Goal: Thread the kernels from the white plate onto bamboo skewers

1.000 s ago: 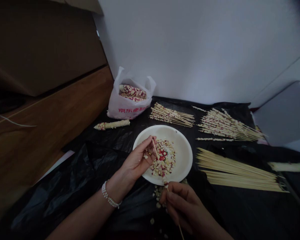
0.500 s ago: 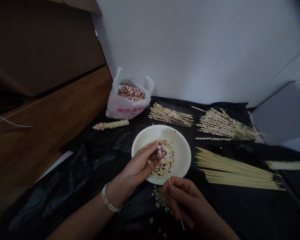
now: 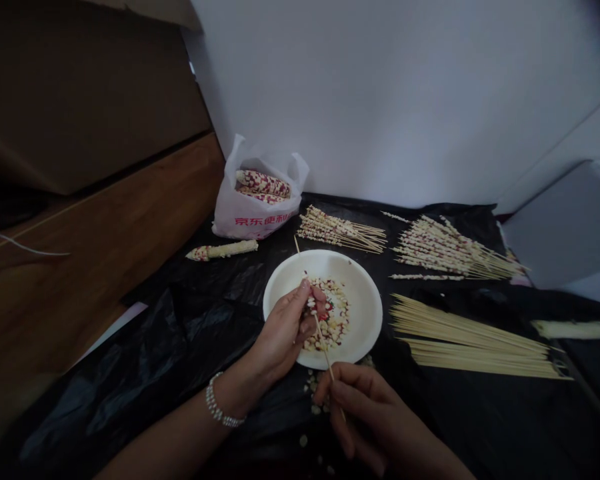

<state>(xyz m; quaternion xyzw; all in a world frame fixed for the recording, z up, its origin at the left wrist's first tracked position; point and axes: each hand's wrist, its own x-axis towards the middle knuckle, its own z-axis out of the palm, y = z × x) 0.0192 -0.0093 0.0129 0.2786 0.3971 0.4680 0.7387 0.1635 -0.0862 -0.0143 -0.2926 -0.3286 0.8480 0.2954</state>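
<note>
My right hand (image 3: 357,403) grips a thin bamboo skewer (image 3: 325,348) low along its length, below the near rim of a white bowl (image 3: 367,300). The skewer slants up and away to my left hand (image 3: 287,327), and its tip seems to emerge past the bowl's far rim. My left hand is closed over the bowl, with pale and dark red corn kernels (image 3: 312,304) between its fingers, at the skewer. Part of the skewer is hidden by these fingers. Loose corn kernels (image 3: 337,327) lie in the bowl.
Behind the bowl stands a plastic bag (image 3: 255,220) of corn cobs, with a mostly stripped cob (image 3: 225,250) before it. Kernel-loaded skewers lie in two piles (image 3: 343,230) (image 3: 440,250). Bare skewers (image 3: 470,340) lie at right on black plastic sheeting (image 3: 190,353).
The skewer has slid farther forward through my left hand, so more of its tip end shows past the bowl. My left hand has shifted slightly left.
</note>
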